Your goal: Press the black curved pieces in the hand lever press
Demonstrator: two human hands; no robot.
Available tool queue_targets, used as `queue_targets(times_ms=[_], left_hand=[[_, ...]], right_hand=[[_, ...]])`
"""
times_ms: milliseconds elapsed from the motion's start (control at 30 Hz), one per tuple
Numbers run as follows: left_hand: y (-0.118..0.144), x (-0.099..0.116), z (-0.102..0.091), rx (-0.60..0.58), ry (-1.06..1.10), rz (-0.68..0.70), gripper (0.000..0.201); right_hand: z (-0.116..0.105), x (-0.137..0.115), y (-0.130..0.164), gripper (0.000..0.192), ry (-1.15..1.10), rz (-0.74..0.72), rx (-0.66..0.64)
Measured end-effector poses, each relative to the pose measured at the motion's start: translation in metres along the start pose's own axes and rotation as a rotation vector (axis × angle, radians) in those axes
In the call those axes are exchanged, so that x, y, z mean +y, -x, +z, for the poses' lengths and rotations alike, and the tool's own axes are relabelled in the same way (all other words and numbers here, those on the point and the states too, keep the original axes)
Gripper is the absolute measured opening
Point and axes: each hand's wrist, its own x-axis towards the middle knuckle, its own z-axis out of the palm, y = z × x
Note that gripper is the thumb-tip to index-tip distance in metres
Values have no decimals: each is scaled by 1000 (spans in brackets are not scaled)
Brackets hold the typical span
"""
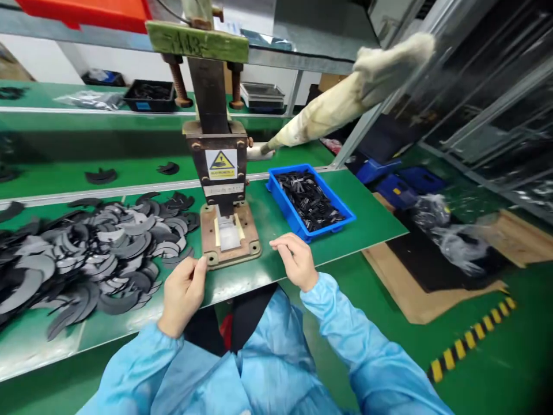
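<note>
Hand press (220, 173): upright on the green tabletop (367, 222), warning label on its front, clear piece on the base plate (230, 239).
Left hand (182, 294): loosely curled at the plate's near left corner, thumb touching the edge; whether it holds anything cannot be told.
Right hand (296, 259): just right of the plate, fingers curled, resting on the tabletop.
Black curved parts (86, 259): heaped left of the press.
Blue bin (309, 199): right of the press, holding small black pieces.
</note>
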Motion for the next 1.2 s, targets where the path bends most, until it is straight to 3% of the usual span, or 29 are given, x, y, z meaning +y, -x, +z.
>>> queue_targets(times_ms=[133,267,400,500,633,833,967,1100,1200], left_hand=[[9,-12,2,2,34,-53,43],[3,-13,1,-75,51,-28,42],[2,-15,4,-132,34,21,44],[3,-14,4,-118,29,36,42],[4,-12,3,-130,36,50,42],[4,-9,3,-129,51,75,42],[4,-8,3,-132,65,90,42],[6,-12,6,-103,118,126,34],[7,-16,8,-105,206,227,20]], right_hand=[[-53,16,-34,29,193,65,-24],[-101,64,-88,24,465,232,-95],[-118,103,-119,26,677,374,-293],[-113,114,-123,41,771,405,-393],[-106,116,-124,45,825,414,-413],[-118,104,-123,34,761,432,-228],[-117,77,-113,36,575,374,-73],[-74,29,-75,46,258,280,-54],[-20,-12,-33,44,-19,258,-193]])
